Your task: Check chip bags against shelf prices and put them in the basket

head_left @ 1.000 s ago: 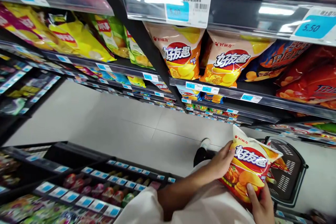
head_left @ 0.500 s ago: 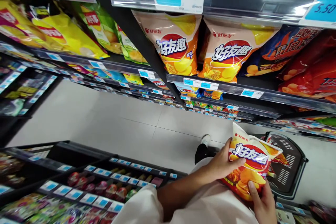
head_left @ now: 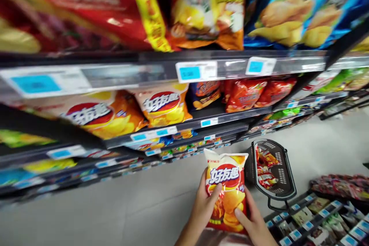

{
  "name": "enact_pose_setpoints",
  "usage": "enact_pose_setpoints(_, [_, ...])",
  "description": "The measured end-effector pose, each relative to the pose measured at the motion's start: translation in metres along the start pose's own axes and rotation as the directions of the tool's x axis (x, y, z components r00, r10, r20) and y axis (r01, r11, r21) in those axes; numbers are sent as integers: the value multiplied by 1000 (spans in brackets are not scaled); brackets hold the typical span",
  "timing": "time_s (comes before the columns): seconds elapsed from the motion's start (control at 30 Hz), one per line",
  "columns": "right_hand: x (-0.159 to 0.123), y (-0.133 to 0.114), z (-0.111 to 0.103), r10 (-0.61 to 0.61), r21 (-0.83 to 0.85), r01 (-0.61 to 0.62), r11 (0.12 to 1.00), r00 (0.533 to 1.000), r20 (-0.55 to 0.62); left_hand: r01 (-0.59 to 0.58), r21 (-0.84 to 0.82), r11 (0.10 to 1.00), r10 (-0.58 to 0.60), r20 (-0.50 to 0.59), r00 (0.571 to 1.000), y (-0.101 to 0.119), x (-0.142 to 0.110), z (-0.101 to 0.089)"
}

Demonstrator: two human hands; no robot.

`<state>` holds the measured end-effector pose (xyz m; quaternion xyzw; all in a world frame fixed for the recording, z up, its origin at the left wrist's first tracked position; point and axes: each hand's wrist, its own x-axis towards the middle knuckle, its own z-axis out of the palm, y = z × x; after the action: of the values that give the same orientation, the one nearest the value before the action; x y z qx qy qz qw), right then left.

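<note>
Left hand (head_left: 203,212) and right hand (head_left: 250,221) grasp the upright yellow crisp bag (head_left: 227,188) at bottom centre. A black mesh basket (head_left: 284,173) stands just right.

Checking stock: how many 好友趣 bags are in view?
3: one bag held by the left hand and right hand; a bag and another bag on the shelf. More may hide behind them or in the basket.
</note>
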<state>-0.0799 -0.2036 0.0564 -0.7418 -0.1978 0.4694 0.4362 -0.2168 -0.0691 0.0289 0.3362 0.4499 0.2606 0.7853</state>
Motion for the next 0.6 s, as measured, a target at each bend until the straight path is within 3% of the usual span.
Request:
enact_pose_setpoints(0.13, [6,-7,-7,-57,137,62,989,998,-40,20,-12,1000,-20,14,1000,10,10,17])
enact_pose_setpoints(0.3, [17,-16,-36,-44,247,32,968,998,44,71,79,994,-73,20,997,10,24,49])
enact_pose_setpoints(0.47, [29,-11,-81,36,372,-61,926,997,73,112,174,978,-121,37,992,3,35,96])
enact_pose_setpoints(0.6, [38,-4,-130,61,336,-55,940,998,-8,120,206,971,-149,134,980,-3,44,145])
